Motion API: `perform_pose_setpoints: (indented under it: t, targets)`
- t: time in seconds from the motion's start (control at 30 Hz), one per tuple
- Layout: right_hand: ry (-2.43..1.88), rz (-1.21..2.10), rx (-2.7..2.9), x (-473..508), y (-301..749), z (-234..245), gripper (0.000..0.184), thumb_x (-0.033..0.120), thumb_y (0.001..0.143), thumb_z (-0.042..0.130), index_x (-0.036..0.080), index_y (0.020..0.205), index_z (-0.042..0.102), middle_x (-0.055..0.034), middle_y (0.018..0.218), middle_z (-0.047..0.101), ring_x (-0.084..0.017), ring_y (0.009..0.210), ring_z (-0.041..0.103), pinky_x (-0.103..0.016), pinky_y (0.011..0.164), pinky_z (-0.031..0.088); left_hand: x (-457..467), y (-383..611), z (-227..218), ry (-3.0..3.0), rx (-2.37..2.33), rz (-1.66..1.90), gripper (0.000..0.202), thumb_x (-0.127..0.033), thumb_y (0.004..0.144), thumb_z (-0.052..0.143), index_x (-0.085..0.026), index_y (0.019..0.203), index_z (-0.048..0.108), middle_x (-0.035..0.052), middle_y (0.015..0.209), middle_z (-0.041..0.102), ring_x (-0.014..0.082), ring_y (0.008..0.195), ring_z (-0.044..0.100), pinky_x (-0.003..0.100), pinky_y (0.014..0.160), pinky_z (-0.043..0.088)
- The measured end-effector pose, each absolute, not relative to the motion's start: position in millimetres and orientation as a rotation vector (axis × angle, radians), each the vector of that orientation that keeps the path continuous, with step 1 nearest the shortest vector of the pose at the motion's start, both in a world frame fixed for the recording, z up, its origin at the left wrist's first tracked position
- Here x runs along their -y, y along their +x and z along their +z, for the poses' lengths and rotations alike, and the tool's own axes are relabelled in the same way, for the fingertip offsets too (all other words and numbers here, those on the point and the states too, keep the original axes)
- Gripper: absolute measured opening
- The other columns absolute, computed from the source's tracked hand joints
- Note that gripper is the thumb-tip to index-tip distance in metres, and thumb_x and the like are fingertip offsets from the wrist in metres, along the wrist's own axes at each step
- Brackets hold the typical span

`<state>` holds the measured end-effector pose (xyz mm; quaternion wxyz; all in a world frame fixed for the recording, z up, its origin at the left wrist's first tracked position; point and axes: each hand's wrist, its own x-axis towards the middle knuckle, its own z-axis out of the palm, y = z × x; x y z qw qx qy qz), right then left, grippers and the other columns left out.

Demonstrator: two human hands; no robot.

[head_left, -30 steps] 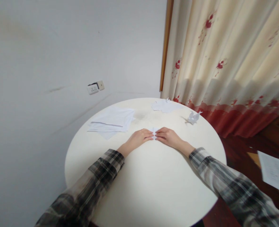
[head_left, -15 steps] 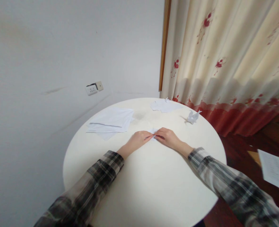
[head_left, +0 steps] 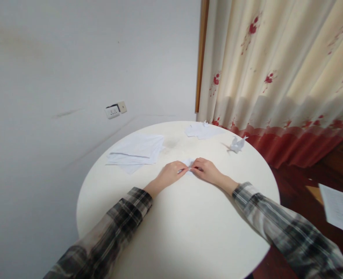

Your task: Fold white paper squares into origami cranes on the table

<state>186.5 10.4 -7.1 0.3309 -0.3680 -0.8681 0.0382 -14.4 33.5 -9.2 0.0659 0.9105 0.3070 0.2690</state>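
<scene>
A small folded piece of white paper (head_left: 189, 162) lies on the round cream table (head_left: 183, 224), near its middle. My left hand (head_left: 171, 173) and my right hand (head_left: 207, 170) meet over it. Both pinch its near edge with closed fingertips, knuckles resting on the table. Most of the paper is hidden under my fingers. Both arms wear plaid sleeves.
A loose stack of white sheets (head_left: 138, 149) lies at the table's back left, and more paper pieces (head_left: 202, 130) at the far edge. A finished folded paper figure (head_left: 237, 144) stands at the back right. A flowered curtain (head_left: 276, 77) hangs to the right; a printed sheet (head_left: 338, 209) sits beyond the table.
My fingertips have drawn closer together over the small paper, going from flat pressing to a pinch. The hands stay in the same spot.
</scene>
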Motion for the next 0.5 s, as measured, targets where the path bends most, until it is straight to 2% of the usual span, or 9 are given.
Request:
perform_pose_setpoints:
  t: [0.3, 0.5]
  targets:
    - [-1.146, 0.442, 2.108, -24.3, 189.2, -17.0, 0.016, 0.029, 0.08, 0.056, 0.016, 0.071, 0.061, 0.001, 0.064, 0.058, -0.01, 0.058, 0.049, -0.021, 0.056, 0.037, -47.8, -11.5, -13.9, 2.431, -1.022, 0.797, 0.021, -0.029, 0.082, 0.049, -0.016, 0.076, 0.065, 0.0027, 0.076, 0.062, 0.0127, 0.071, 0.055, 0.024, 0.066, 0.043]
    - [-1.144, 0.334, 2.12, -21.9, 189.4, -14.0, 0.009, 0.023, 0.077, 0.06, 0.017, 0.083, 0.059, 0.0003, 0.072, 0.055, -0.011, 0.063, 0.048, -0.022, 0.06, 0.037, -47.7, -5.9, -16.8, 2.36, -1.087, 0.799, 0.012, -0.025, 0.079, 0.052, -0.016, 0.083, 0.06, -0.0009, 0.069, 0.058, 0.0111, 0.065, 0.052, 0.023, 0.062, 0.041]
